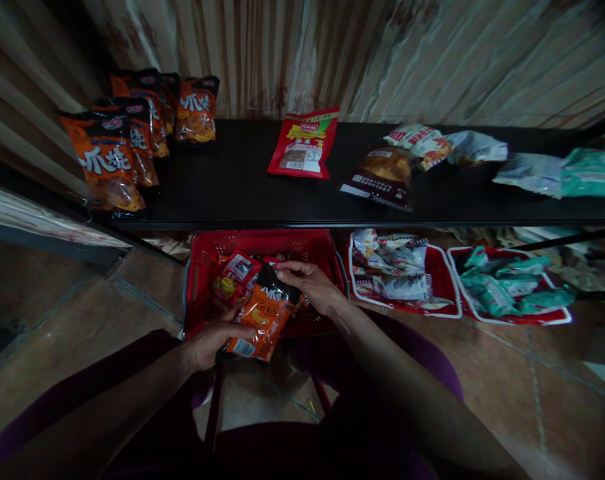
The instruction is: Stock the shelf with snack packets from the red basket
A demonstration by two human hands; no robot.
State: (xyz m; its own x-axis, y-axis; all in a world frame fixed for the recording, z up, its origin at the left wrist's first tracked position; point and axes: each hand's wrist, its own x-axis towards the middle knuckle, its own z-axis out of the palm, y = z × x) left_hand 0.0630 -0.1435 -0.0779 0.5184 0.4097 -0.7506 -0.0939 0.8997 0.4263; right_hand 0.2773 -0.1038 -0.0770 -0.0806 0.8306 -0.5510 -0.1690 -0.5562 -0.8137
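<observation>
An orange and black snack bag (pixel 264 312) is held tilted over the near side of a red basket (pixel 327 250). My left hand (pixel 217 339) grips its lower left side, thumb across the front. With its fingers closed on the bag's black top corner, my right hand (pixel 310 283) holds the other end. Red snack packets (pixel 235 273) lie in the basket behind the bag, partly hidden by it. On the black shelf above, several matching orange bags (pixel 107 160) stand in rows at the left.
The black shelf (pixel 222 190) also carries a red packet (pixel 305 143), a brown bag (pixel 380 175), and white and green bags to the right. Below it, a basket of white packets (pixel 395 267) and a basket of green packets (pixel 507 283) sit on the tiled floor (pixel 497 360).
</observation>
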